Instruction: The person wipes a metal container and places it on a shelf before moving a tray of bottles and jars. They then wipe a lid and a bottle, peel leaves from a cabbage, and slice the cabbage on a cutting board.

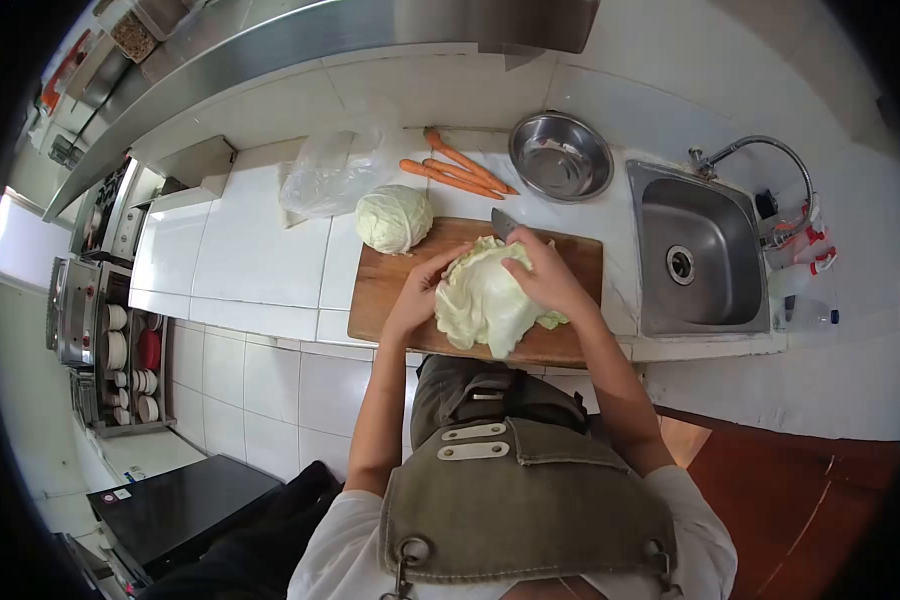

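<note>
Pale green cabbage leaves lie in a loose pile on the wooden cutting board. At the left edge of the pile, my left hand rests with its fingers partly behind the leaves. My right hand is on the upper right of the pile, thumb against the leaves. A dark knife blade shows just beyond its fingers; the handle is hidden, so its hold on the knife is unclear. A whole cabbage sits at the board's upper left corner.
Several carrots lie behind the board, beside a steel bowl. A clear plastic bag is at the left. On the right are a sink, a curved faucet and bottles. A metal shelf spans above.
</note>
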Available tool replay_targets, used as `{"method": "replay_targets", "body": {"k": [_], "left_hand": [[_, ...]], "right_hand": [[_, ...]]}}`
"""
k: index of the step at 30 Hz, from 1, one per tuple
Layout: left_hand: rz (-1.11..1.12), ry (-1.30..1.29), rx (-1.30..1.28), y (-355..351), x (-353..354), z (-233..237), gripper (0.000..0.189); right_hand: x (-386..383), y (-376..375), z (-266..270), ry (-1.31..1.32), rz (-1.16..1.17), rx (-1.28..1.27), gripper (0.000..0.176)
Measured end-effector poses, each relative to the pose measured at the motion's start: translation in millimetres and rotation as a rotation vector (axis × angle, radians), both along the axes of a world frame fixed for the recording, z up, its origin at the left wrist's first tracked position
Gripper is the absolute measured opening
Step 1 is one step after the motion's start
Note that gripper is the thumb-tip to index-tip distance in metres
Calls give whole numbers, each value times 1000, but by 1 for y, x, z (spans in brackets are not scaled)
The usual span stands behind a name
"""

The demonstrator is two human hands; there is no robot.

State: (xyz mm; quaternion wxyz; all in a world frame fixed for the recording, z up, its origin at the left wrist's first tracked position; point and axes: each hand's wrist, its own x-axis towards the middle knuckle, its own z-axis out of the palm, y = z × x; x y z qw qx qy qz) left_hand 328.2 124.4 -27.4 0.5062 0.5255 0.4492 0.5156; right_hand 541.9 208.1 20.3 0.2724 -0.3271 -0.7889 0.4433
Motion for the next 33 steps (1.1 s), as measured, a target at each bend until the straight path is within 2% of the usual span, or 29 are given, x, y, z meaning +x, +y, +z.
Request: {"method": "replay_targets", "body": {"k": [2, 5, 7, 9, 11, 12, 14, 15, 17, 19, 21, 23, 25, 26, 28, 30, 33], "left_hand": [[-17, -110, -58, -1, 2, 1, 53], [52, -28, -48, -3, 1, 4, 51], [96, -33, -35, -5, 4, 8, 50], [141, -40, -25, -7, 8, 7, 48], [230, 112, -35, -8, 12, 1, 47], [228, 110, -37, -7, 16, 7, 47], [273, 297, 103, -7, 22, 19, 49], [269, 296, 102, -7, 24, 24, 49], [269, 478, 108, -8, 26, 32, 48], [240, 422, 37, -7, 24, 30, 50], [212, 368, -32, -7, 23, 30, 53], [162, 88, -87, -8, 22, 31, 58], [146, 125, -112, -9, 20, 38, 60], [133, 161, -137, -10, 18, 40, 63], [148, 170, -164, -11, 14, 32, 64], [160, 173, -194, -13, 13, 33, 65], [151, 177, -135, -13, 16, 39, 66]], "right_hand": [[-7, 3, -7, 24, 38, 91, 22], [-5, -1, 5, 99, -21, 129, 18], [9, 2, 20, 83, -51, -71, 16], [22, 2, 29, 167, -45, -128, 13], [36, 1, 37, 334, -105, -252, 12], [43, 1, 42, 332, -107, -253, 12], [54, 1, 49, 394, -108, -360, 12], [56, -1, 50, 394, -112, -360, 12], [58, -5, 49, 169, -21, -244, 13], [49, -13, 36, 113, -1, -193, 17], [35, -23, 31, -213, 192, -212, 22], [17, -27, -1, -196, 227, -218, 23], [11, -26, -17, -179, 269, -219, 25], [10, -25, -23, -129, 222, -139, 25], [6, -23, -10, -76, 180, -59, 25], [13, -17, 8, -128, 153, -235, 21], [17, -14, 8, -13, 51, -221, 20]]}}
